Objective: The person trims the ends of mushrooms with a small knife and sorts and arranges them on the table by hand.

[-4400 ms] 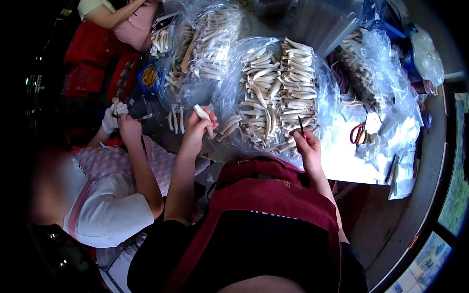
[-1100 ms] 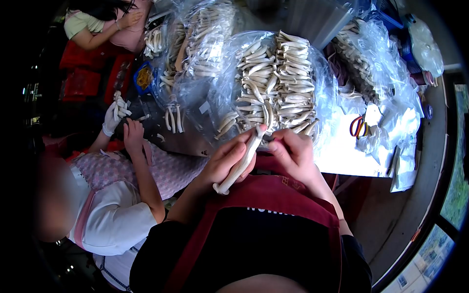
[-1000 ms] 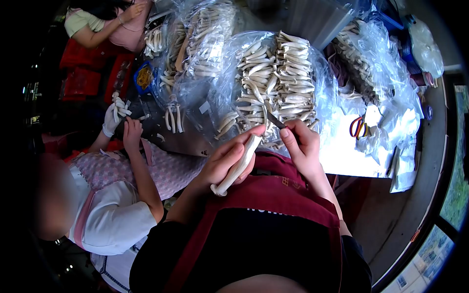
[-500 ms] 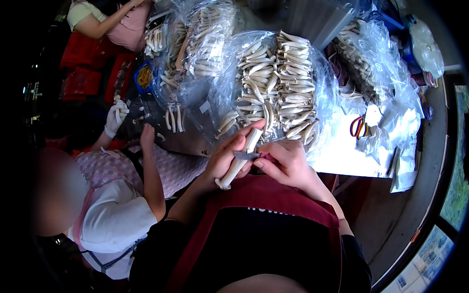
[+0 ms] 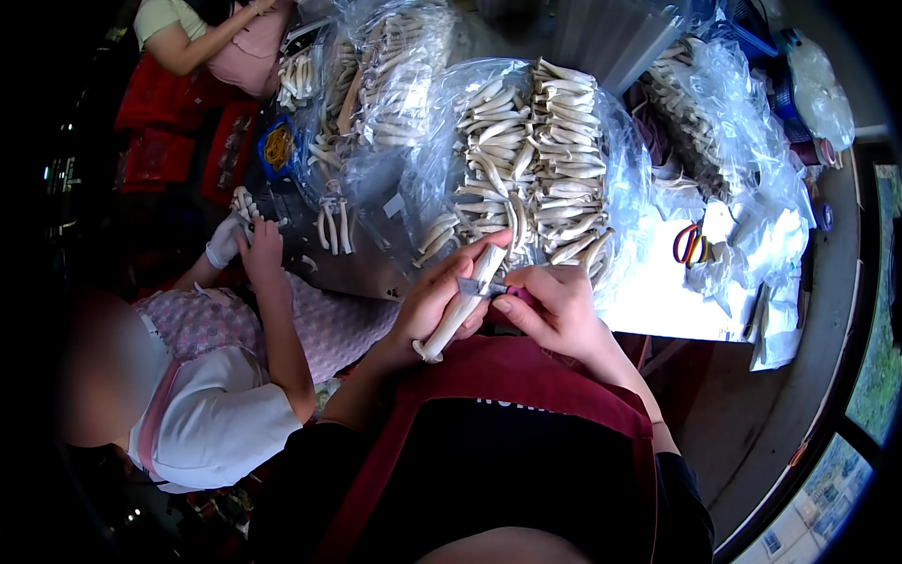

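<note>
A long pale mushroom (image 5: 455,322) lies slanted in my left hand (image 5: 427,299), its small cap toward my body. My right hand (image 5: 558,310) is closed round the pinkish handle of a small knife (image 5: 479,289), whose blade lies across the upper stem of the mushroom. Just beyond my hands, many mushrooms (image 5: 570,155) are heaped in rows on an opened clear plastic bag (image 5: 625,179).
At left a co-worker's gloved hand (image 5: 224,242) holds mushrooms; another person's arm (image 5: 202,47) is at the top left. Scissors (image 5: 691,244) lie right, a blue basket of rubber bands (image 5: 278,148) left. More bagged mushrooms (image 5: 404,75) stand behind.
Since about a second ago, my right hand has brought the knife down from beyond the mushroom's end onto its stem. The co-worker's hands at left have come together.
</note>
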Tool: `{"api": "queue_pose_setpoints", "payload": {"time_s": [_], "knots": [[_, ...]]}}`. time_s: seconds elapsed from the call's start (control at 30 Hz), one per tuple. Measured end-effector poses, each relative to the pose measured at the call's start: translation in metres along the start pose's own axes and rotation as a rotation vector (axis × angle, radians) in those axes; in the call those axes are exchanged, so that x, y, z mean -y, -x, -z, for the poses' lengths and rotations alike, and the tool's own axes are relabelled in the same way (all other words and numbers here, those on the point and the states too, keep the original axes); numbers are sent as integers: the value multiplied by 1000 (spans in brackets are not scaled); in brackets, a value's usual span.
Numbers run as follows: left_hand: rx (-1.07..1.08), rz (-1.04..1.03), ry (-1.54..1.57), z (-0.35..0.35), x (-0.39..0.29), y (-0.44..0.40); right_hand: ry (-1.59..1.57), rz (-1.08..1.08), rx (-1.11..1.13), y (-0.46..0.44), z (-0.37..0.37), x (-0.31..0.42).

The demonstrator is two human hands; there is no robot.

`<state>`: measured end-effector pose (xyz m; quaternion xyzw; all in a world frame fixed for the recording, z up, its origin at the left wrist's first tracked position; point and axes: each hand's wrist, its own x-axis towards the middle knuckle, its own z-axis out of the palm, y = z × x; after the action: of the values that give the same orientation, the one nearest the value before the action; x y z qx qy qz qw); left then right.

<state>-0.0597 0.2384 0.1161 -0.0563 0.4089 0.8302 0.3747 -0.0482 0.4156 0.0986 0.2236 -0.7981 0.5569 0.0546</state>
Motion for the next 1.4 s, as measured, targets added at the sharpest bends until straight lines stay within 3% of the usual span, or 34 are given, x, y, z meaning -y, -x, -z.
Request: {"api": "queue_pose_setpoints", "payload": {"time_s": [0.2, 0.33, 0.43, 0.63, 0.73, 0.83, 1.03, 1.13, 1.23, 1.33, 1.4], "knots": [[109, 30, 75, -2, -2, -2, 19, -189, -187, 4, 4, -9], [191, 104, 256, 1, -2, -4, -48, 31, -19, 3, 4, -5], [221, 137, 337, 5, 1, -6, -57, 40, 12, 1, 1, -5], [248, 186, 389, 6, -1, -4, 33, -178, -151, 1, 8, -14], [296, 179, 414, 1, -2, -7, -10, -139, -133, 3, 9, -16], [283, 136, 355, 5, 3, -10, -43, 12, 10, 2, 10, -9], [221, 137, 284, 4, 2, -7, -20, 43, -39, 0, 9, -12], [203, 195, 320, 5, 1, -3, 65, -166, -194, 1, 12, -15], [172, 187, 262, 0, -2, -4, -21, -195, -209, 2, 15, -13], [176, 76, 197, -1, 3, -9, -53, 14, -39, 0, 13, -9], [89, 52, 74, -8, 3, -8, -34, 14, 4, -1, 9, -7]]}}
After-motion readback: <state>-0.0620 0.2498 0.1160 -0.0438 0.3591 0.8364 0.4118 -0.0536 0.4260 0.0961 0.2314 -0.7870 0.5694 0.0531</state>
